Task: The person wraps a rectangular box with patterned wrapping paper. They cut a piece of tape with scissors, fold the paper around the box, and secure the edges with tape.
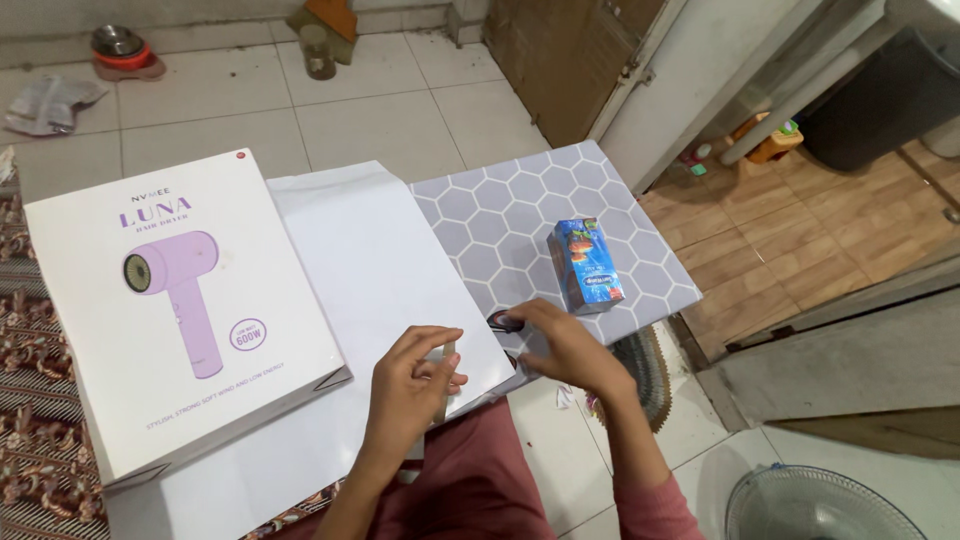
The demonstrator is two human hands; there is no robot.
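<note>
My left hand [412,375] pinches the white sheet's [380,260] near edge; right hand [560,345] grips scissors [503,322] just beside it.

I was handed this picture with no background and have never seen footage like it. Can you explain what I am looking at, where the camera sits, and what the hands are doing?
There is no machine here, just one person, filmed by a camera worn on their head and looking down at their own two hands. The left hand pinches the near edge of a white sheet. The right hand rests on something dark with a loop, perhaps scissors, though it is mostly hidden. These lie on a low table with a grey honeycomb-patterned top. On it also stands a small blue carton. To the left lies a large white box picturing a lilac hair dryer. Around it all is tiled floor.
</note>
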